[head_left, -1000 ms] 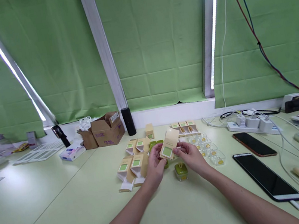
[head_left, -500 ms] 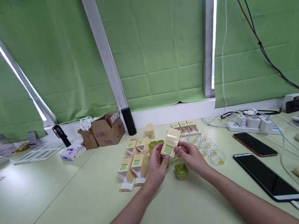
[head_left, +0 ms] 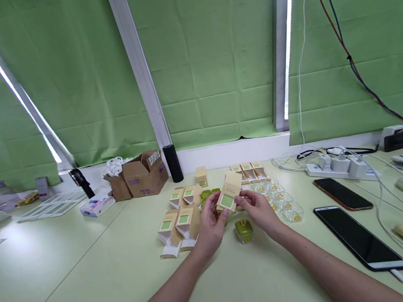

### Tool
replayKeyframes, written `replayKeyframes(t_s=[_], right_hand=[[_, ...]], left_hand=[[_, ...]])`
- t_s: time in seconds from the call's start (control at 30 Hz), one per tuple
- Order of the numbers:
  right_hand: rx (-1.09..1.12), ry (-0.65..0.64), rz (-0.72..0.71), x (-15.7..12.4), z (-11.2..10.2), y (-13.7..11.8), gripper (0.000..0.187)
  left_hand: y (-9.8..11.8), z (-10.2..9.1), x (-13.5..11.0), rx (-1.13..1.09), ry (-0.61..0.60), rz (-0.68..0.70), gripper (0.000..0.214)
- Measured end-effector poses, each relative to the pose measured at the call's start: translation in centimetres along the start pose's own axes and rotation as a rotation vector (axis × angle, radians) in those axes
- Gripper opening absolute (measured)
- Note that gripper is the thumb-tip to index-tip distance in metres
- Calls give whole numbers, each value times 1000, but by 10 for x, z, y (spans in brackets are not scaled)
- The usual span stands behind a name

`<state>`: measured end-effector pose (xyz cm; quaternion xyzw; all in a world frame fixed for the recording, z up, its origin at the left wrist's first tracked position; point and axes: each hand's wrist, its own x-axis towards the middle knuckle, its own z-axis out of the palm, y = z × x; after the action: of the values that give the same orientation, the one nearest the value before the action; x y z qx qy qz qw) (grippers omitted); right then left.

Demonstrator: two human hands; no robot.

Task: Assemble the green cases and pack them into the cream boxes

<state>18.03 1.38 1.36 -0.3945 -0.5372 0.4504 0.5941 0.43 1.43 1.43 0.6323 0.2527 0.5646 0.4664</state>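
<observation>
Between my two hands is a small tan cardboard box (head_left: 230, 187) with a green square on its front, held tilted above the table. My left hand (head_left: 212, 223) is closed on its left edge, and my right hand (head_left: 260, 210) pinches its lower right side. Just below, a small clear container with a green lid (head_left: 244, 231) stands on the table. Several opened tan boxes (head_left: 187, 219) lie to the left of my left hand. Green lids (head_left: 210, 194) are partly hidden behind that hand. Clear cups with yellow centres (head_left: 291, 211) sit to the right of my right hand.
Three tan boxes (head_left: 248, 171) stand in a row behind, with another tan box (head_left: 201, 176) further left. Two phones (head_left: 360, 235), a power strip (head_left: 336, 170) and white cables lie on the right. A brown carton (head_left: 146, 175) and a black cylinder (head_left: 173, 163) stand at the back.
The tan box looks slightly more upright between my hands. Both hands keep nearly the same place and grip.
</observation>
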Motion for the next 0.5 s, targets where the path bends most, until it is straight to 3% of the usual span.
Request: replayKeyframes(t_s=[0.1,0.3,0.5], right_hand=[[8,2,0,1,-1,-2,59],[-7,39,31,2,-3,-7,68],[43,40,29,0,2,-8,66]], left_hand=[[3,0,-3,-7,-12,-2,53],[8,0,-7,-16,-41,-34,71],[7,-3,-6,79,3,4,72]])
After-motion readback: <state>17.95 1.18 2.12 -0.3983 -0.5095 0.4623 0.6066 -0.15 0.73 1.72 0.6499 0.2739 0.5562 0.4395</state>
